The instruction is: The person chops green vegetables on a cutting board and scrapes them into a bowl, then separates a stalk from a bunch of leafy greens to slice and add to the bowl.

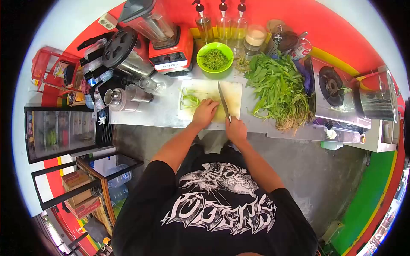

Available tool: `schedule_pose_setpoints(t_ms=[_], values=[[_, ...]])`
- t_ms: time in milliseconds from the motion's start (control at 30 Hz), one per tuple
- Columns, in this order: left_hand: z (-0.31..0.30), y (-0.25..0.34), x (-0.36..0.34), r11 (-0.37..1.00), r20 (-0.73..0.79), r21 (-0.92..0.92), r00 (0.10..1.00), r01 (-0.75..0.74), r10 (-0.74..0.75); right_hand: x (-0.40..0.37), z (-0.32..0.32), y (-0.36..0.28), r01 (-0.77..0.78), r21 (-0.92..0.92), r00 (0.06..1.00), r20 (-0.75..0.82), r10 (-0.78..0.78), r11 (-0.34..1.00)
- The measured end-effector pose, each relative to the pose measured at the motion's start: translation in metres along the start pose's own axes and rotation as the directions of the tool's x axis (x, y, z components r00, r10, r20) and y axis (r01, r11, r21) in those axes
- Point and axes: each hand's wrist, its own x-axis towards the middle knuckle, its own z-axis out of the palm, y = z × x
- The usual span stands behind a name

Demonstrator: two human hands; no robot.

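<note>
My right hand [236,129] is closed round the handle of a kitchen knife [223,97], its long blade pointing away from me over the white cutting board [232,87]. On the board, my left hand [205,112] presses down with bent fingers on green stems [191,100]; some stick out to its left. The blade is a little to the right of that hand. Behind the board, a lime-green bowl [231,54] holds chopped greens [214,59]. A big heap of leafy greens [275,83] with roots lies right of the board.
A red blender [171,55] stands at the back left, beside metal shakers [115,99] and a glass [147,82]. Pump bottles [223,25] line the red wall. To the right is a gas stove [331,85] with a metal pot [376,100]. The counter's front edge runs before me.
</note>
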Motion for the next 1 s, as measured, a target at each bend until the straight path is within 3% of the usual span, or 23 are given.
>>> schedule_pose_setpoints(t_ms=[233,433,533,633,900,1000], values=[[-0.005,-0.013,-0.002,0.990,0.074,0.101,0.993,-0.098,0.090,0.003,-0.005,-0.004,-0.026,-0.011,0.999,0.022,0.027,1.000],[-0.018,-0.034,-0.018,0.946,0.053,0.164,0.960,-0.280,0.275,-0.002,-0.007,-0.013,-0.088,-0.062,0.995,0.040,0.091,0.994],[-0.024,-0.040,-0.026,0.945,0.107,0.187,0.962,-0.268,0.252,-0.005,-0.011,-0.023,-0.043,-0.101,0.996,0.072,0.051,0.994],[-0.021,-0.039,-0.029,0.953,0.083,0.178,0.969,-0.244,0.233,-0.007,-0.019,-0.042,-0.126,-0.112,0.988,0.076,0.135,0.986],[-0.017,-0.042,-0.033,0.963,0.109,0.181,0.978,-0.197,0.180,-0.024,0.020,-0.053,-0.147,-0.284,0.989,-0.055,0.137,0.947],[-0.018,-0.046,-0.030,0.955,0.060,0.164,0.969,-0.245,0.239,-0.031,0.031,-0.056,-0.160,-0.330,0.986,-0.102,0.133,0.930]])
